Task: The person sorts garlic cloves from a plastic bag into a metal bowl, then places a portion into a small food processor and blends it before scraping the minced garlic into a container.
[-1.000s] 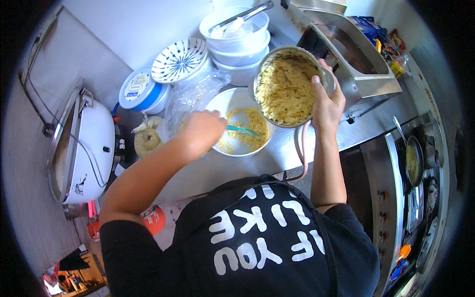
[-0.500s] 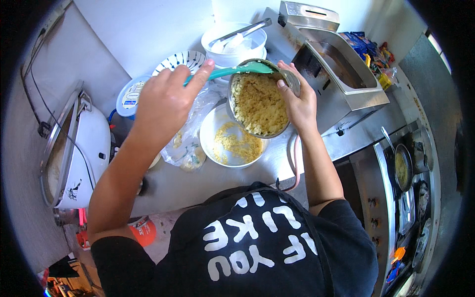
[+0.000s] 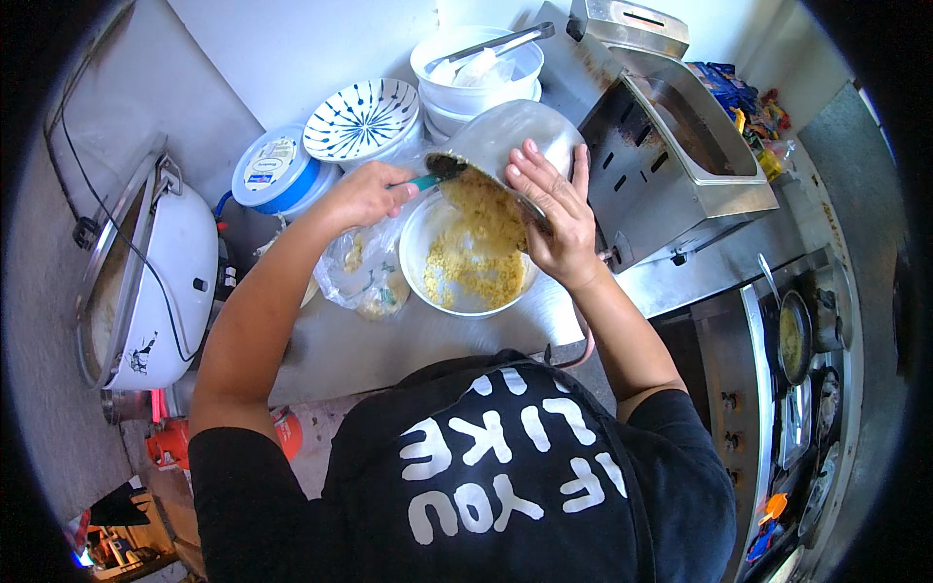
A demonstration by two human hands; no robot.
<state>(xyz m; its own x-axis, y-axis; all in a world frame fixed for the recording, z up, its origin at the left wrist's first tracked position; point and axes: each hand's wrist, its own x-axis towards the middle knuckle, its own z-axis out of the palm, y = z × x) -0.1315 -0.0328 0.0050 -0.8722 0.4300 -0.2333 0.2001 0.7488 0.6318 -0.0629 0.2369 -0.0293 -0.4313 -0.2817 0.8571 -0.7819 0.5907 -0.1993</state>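
Note:
My right hand (image 3: 556,219) grips the rim of a metal bowl (image 3: 520,136), which is tipped steeply over a white bowl (image 3: 412,267). Yellow crumbly food (image 3: 483,202) slides from the metal bowl toward the white one, where more yellow crumbs (image 3: 466,270) lie on the bottom. Closed around the handle of a green spatula (image 3: 425,182) is my left hand (image 3: 374,194); the spatula's head reaches inside the tilted bowl and is mostly hidden. A clear plastic bag (image 3: 364,277) with pale pieces lies left of the white bowl.
Behind stand a patterned plate (image 3: 362,121), a blue-banded tub (image 3: 272,173) and stacked white bowls with tongs (image 3: 491,51) on top. A steel fryer (image 3: 671,165) is at right, beyond it a stove with a pan (image 3: 794,335). A white lidded appliance (image 3: 160,282) sits at left.
The metal bowl has gone from held with its opening toward me to tipped over the white bowl, and food is falling out. My left hand has lowered, moving the spatula with it.

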